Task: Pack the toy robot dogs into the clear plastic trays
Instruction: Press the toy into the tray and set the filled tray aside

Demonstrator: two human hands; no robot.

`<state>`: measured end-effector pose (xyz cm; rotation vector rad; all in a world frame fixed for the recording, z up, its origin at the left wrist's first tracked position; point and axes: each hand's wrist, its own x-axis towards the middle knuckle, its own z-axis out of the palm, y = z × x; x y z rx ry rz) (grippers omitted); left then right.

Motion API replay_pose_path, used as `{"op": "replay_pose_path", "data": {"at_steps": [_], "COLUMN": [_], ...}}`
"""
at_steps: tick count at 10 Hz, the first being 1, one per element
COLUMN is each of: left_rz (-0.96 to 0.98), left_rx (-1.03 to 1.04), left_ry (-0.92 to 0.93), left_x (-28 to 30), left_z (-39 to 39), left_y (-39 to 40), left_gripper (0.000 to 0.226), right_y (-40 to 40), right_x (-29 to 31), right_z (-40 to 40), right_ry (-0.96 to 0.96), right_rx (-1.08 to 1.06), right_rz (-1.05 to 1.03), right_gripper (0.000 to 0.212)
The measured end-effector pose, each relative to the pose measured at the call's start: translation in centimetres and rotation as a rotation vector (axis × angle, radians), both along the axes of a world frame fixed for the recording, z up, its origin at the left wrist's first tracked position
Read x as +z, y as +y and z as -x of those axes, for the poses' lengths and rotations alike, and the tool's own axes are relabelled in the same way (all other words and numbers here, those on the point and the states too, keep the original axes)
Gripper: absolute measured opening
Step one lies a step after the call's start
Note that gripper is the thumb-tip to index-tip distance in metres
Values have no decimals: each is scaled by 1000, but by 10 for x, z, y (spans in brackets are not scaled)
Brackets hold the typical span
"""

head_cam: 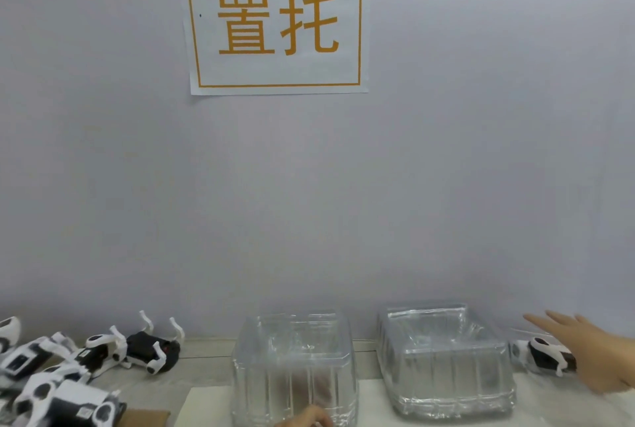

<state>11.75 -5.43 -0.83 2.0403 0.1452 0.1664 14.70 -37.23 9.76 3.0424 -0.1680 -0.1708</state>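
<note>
- At far right, the right hand (591,351) reaches, fingers spread and empty, over a toy robot dog (546,354) beside the right tray (446,361).
- Grasp its body, not its legs.
- Left hand (305,418) is barely visible at the left tray (295,368); its grip cannot be told.

– Where are the dogs (68,370)?
– Black-and-white, heaped at eight o'clock, one belly-up. Another dog (546,354) lies at four o'clock.
– Trays?
– One clear stack (295,363) at six o'clock, another tray (446,358) at five o'clock, holding nothing.
</note>
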Motion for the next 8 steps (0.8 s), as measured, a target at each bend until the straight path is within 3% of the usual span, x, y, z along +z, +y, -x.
{"op": "replay_pose_path", "data": {"at_steps": [1, 2, 3, 4, 5, 6, 7, 8], "left_rz": [-65, 32, -120, -297, -224, -176, -58, 27], "left_rx": [-90, -204, -233, -224, -197, -56, 130, 322], "left_ry": [162, 211, 224, 46, -25, -115, -267, -382], "left_x": [4, 1, 19, 29, 33, 41, 46, 43], "left_z": [-10, -8, 18, 63, 78, 77, 74, 67], "left_y": [-91, -87, 54, 116, 111, 127, 137, 152], "left_gripper": [19, 20, 26, 15, 10, 17, 24, 28], "right_y": [17, 62, 137, 200, 247, 269, 263, 244], "right_x": [22, 45, 46, 15, -32, -72, -85, -89], "right_z": [17, 37, 74, 99, 113, 118, 112, 103], "right_ry": [-228, -465, -733, -723, -528, -563, -337, -285], "right_rx": [89, 202, 325, 441, 458, 284, 234, 137], "right_rz": [-118, -372, -784, -1007, -1180, -1233, -1310, -1327], "right_gripper": [84, 61, 47, 39, 41, 42, 38, 32]}}
